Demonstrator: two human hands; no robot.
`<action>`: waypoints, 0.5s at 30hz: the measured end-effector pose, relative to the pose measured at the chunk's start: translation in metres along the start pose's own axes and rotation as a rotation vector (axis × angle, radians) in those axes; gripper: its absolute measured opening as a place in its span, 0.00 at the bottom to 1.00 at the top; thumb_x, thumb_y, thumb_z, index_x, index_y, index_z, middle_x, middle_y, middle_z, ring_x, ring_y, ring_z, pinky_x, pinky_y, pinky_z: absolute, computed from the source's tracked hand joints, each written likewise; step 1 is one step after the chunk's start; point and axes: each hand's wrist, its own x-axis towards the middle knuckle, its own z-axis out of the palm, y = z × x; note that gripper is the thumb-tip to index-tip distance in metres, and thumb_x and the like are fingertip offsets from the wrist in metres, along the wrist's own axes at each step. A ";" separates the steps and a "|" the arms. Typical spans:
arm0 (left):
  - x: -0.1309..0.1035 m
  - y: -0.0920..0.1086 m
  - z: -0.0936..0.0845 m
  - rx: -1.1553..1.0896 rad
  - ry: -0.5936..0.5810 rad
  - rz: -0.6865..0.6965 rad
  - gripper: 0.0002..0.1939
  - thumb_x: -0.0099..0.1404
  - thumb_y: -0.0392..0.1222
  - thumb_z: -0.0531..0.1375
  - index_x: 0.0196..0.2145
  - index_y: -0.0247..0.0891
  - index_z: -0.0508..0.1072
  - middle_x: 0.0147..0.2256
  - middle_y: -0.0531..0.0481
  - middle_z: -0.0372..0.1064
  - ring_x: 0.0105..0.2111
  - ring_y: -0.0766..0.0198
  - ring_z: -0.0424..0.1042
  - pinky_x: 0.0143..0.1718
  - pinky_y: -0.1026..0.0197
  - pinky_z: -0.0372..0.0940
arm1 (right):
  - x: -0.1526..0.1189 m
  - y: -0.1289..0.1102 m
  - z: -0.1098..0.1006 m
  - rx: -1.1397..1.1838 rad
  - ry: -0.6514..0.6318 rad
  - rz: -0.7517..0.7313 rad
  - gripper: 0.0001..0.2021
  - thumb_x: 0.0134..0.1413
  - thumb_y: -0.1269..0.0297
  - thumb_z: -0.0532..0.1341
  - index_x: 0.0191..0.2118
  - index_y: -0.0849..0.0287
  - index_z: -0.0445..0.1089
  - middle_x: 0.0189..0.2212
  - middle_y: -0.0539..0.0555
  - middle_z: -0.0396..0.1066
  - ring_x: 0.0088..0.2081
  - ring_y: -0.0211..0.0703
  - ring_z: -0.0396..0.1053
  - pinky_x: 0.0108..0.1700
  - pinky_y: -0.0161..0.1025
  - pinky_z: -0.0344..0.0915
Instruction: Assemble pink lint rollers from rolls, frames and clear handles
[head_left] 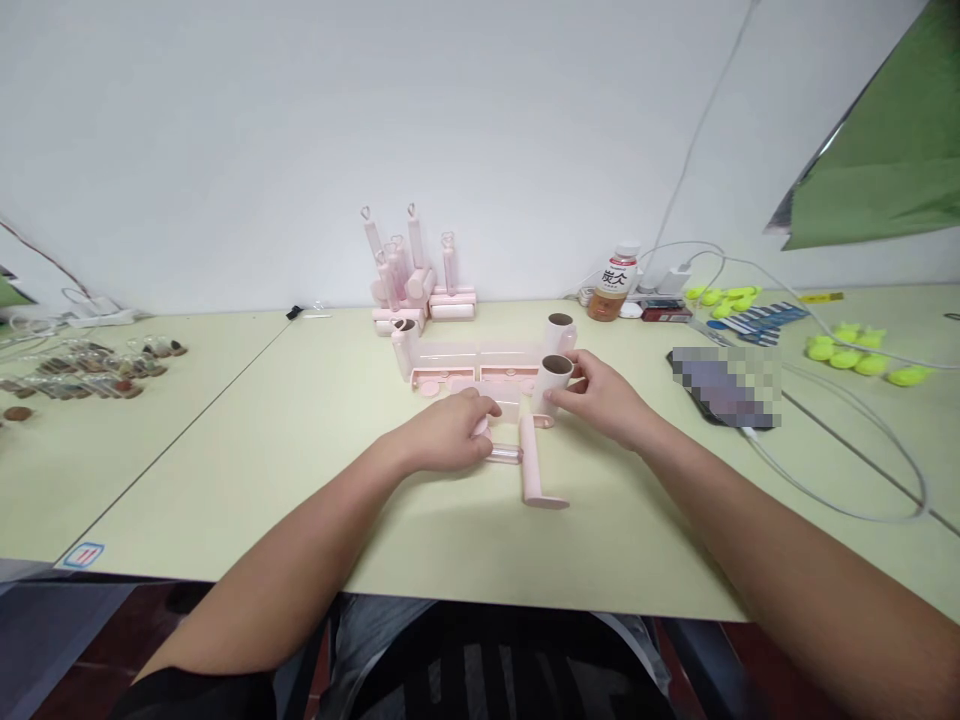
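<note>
My right hand (604, 398) is closed around a white lint roller refill roll (552, 388), which stands with its brown hollow core facing up. My left hand (450, 430) curls over a pink plastic piece (481, 427), partly hidden by the fingers. Just right of it, a pink lint roller frame (530, 460) with an end plate lies on the table, and a clear handle (504, 454) reaches from it toward my left fingers. Pink open roller covers (444, 374) lie beyond my hands. Another roll (560, 328) stands behind the held one.
Several pink lint rollers (416, 270) stand grouped by the wall. To the right are a bottle (613, 285), a phone (724, 387) on a white cable, blue-and-white packets (761, 322) and yellow-green pieces (847, 350). Small wrapped items (90, 370) cover the left table.
</note>
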 end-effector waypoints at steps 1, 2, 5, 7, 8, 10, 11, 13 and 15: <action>0.000 0.002 0.002 -0.007 0.001 0.025 0.22 0.61 0.39 0.55 0.53 0.39 0.70 0.47 0.42 0.69 0.43 0.53 0.70 0.42 0.57 0.63 | 0.000 0.000 0.000 -0.009 0.011 0.013 0.23 0.48 0.56 0.64 0.51 0.55 0.66 0.43 0.54 0.72 0.36 0.44 0.72 0.37 0.41 0.65; 0.000 0.003 0.004 -0.017 0.009 0.045 0.22 0.61 0.37 0.54 0.53 0.39 0.70 0.48 0.42 0.69 0.43 0.54 0.70 0.43 0.57 0.63 | 0.000 -0.001 -0.001 -0.014 0.025 0.026 0.24 0.48 0.56 0.64 0.52 0.55 0.66 0.43 0.55 0.72 0.36 0.44 0.71 0.37 0.41 0.65; -0.001 0.005 0.002 -0.056 0.051 0.019 0.20 0.62 0.38 0.53 0.52 0.38 0.67 0.44 0.43 0.70 0.40 0.55 0.70 0.39 0.57 0.63 | 0.000 -0.004 -0.003 -0.003 0.094 0.051 0.26 0.47 0.55 0.65 0.53 0.55 0.65 0.45 0.56 0.71 0.37 0.45 0.71 0.38 0.43 0.66; -0.004 0.003 -0.006 -0.087 0.064 -0.061 0.19 0.62 0.41 0.55 0.51 0.38 0.66 0.38 0.46 0.72 0.35 0.56 0.70 0.33 0.59 0.61 | 0.000 -0.006 -0.004 0.006 0.160 0.038 0.26 0.47 0.54 0.65 0.52 0.54 0.65 0.47 0.57 0.71 0.39 0.48 0.71 0.40 0.45 0.66; -0.005 0.001 -0.011 -0.104 0.061 -0.103 0.18 0.61 0.43 0.56 0.48 0.38 0.66 0.36 0.47 0.72 0.33 0.57 0.69 0.30 0.59 0.60 | -0.001 -0.007 -0.005 0.013 0.200 0.020 0.25 0.47 0.54 0.66 0.51 0.54 0.65 0.48 0.57 0.71 0.41 0.49 0.71 0.40 0.46 0.66; -0.008 -0.004 -0.021 -0.138 0.032 -0.161 0.13 0.59 0.45 0.57 0.42 0.39 0.69 0.34 0.49 0.72 0.30 0.58 0.69 0.27 0.61 0.58 | -0.002 -0.010 -0.007 0.033 0.286 -0.035 0.22 0.47 0.54 0.65 0.48 0.54 0.66 0.49 0.58 0.71 0.43 0.51 0.70 0.41 0.47 0.67; -0.009 -0.007 -0.026 -0.152 0.007 -0.179 0.12 0.58 0.45 0.58 0.39 0.39 0.71 0.33 0.49 0.72 0.30 0.59 0.69 0.27 0.61 0.57 | -0.003 -0.012 -0.008 0.042 0.336 -0.071 0.20 0.48 0.54 0.65 0.47 0.54 0.67 0.49 0.57 0.71 0.44 0.52 0.70 0.41 0.48 0.67; -0.011 -0.013 -0.031 -0.178 -0.030 -0.201 0.11 0.56 0.45 0.60 0.36 0.39 0.74 0.33 0.49 0.73 0.31 0.59 0.70 0.27 0.62 0.58 | -0.008 -0.016 -0.009 0.052 0.441 -0.167 0.16 0.50 0.56 0.64 0.44 0.54 0.68 0.47 0.56 0.72 0.43 0.51 0.70 0.42 0.48 0.67; -0.011 -0.019 -0.033 -0.216 -0.030 -0.230 0.11 0.54 0.44 0.61 0.35 0.39 0.76 0.34 0.49 0.74 0.32 0.59 0.71 0.28 0.62 0.59 | -0.016 -0.022 -0.009 0.053 0.507 -0.282 0.11 0.52 0.58 0.62 0.42 0.53 0.69 0.41 0.55 0.73 0.40 0.49 0.70 0.43 0.47 0.67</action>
